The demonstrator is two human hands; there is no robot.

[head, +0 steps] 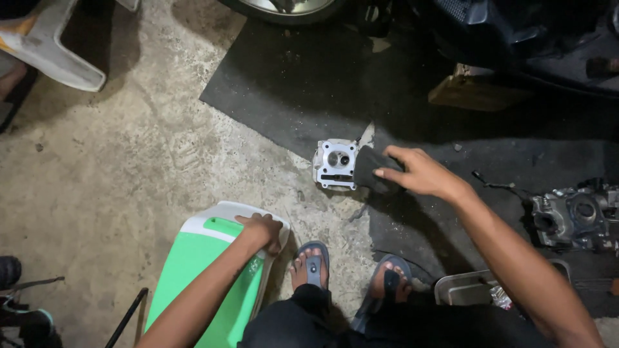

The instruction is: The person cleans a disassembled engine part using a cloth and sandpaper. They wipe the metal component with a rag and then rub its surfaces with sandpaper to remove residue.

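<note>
A silver metal cylinder head (334,165) lies on the concrete floor at the edge of a dark rubber mat (296,84). My right hand (419,173) reaches out and presses a dark cloth (372,169) against the cylinder head's right side. My left hand (262,231) rests on the top edge of a green and white plastic panel (206,270) that stands tilted on the floor by my left leg. My feet in sandals (313,264) are planted just below the part.
Another metal engine part (574,216) sits on the mat at the right. A wooden block (474,90) and a wheel (284,8) lie at the top. A grey tray (467,289) is by my right foot. A white plastic chair leg (48,48) stands top left.
</note>
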